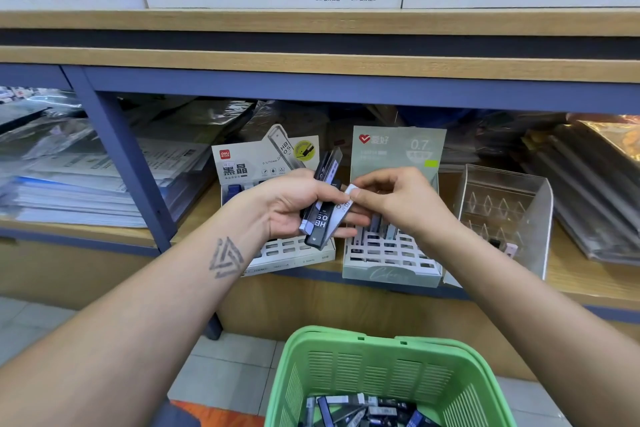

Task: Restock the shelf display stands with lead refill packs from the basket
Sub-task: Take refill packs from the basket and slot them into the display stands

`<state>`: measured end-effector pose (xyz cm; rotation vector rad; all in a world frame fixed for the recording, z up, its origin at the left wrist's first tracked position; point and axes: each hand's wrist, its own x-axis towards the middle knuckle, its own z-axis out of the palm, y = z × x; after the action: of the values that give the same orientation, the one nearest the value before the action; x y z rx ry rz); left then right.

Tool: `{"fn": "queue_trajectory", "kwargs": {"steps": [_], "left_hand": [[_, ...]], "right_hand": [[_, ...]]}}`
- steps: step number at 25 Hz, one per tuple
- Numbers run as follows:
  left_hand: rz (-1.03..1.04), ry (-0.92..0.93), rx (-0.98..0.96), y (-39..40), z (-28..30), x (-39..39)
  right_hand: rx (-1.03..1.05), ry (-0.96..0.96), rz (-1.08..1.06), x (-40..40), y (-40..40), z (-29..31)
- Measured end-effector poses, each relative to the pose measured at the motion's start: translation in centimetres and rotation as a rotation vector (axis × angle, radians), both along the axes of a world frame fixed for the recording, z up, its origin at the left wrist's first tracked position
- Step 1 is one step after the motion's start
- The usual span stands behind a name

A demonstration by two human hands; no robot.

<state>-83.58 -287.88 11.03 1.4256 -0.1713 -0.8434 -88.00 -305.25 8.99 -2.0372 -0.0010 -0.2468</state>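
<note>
- The left hand (pixel 294 208) curls its fingers around a few dark lead packs (pixel 320 215); they sit at 12 o'clock from the green basket (pixel 381 371)
- The right hand (pixel 391 198) pinches one white pack (pixel 346 206); the stands (pixel 388 253) lie just behind both hands

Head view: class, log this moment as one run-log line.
left hand: holds lead refill packs | right hand: pinches white pack | stands: grey-green stand partly filled | basket: packs remain

My shelf (pixel 571 274): two card stands (pixel 277 250) (pixel 391 263), clear acrylic box (pixel 502 215), paper stacks (pixel 69 191). Green basket (pixel 381 374) on floor (pixel 225 374).
</note>
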Motion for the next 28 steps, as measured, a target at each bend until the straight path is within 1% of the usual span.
{"fn": "queue_trajectory", "kwargs": {"steps": [3,5,7,9,11,13,17,20,22,25,28], "left_hand": [[-0.056,-0.023,0.025,0.6,-0.1,0.5],[-0.005,-0.036,0.069,0.8,-0.3,1.0],[0.115,-0.104,0.167,0.8,-0.6,1.4],[0.191,-0.151,0.236,0.7,-1.0,1.6],[0.22,-0.15,0.236,0.7,-1.0,1.7],[0.207,-0.136,0.204,0.5,-0.9,1.7],[0.199,-0.114,0.121,-0.1,-0.7,2.3],[0.245,-0.118,0.11,0.1,-0.2,2.9],[0.267,-0.093,0.117,0.7,0.2,3.3],[0.295,-0.008,0.125,2.3,1.1,3.6],[0.354,0.082,0.042,4.3,1.7,3.7]], "right_hand": [[0.259,0.057,-0.006,-0.1,-0.5,0.2],[0.363,0.079,0.005,0.0,-0.8,0.2],[0.41,0.072,0.008,0.1,-1.0,0.1],[0.407,0.051,-0.006,0.2,-1.2,0.0],[0.41,0.026,-0.018,0.2,-1.7,0.3],[0.416,-0.006,-0.041,0.3,-2.6,0.7],[0.397,-0.082,-0.085,0.1,-4.5,1.2],[0.336,-0.105,-0.055,-0.2,-4.5,1.0],[0.264,-0.106,-0.009,-0.3,-3.6,0.8],[0.108,-0.121,0.016,0.1,-1.4,0.7],[-0.02,-0.156,0.014,1.6,1.0,0.5]]}}
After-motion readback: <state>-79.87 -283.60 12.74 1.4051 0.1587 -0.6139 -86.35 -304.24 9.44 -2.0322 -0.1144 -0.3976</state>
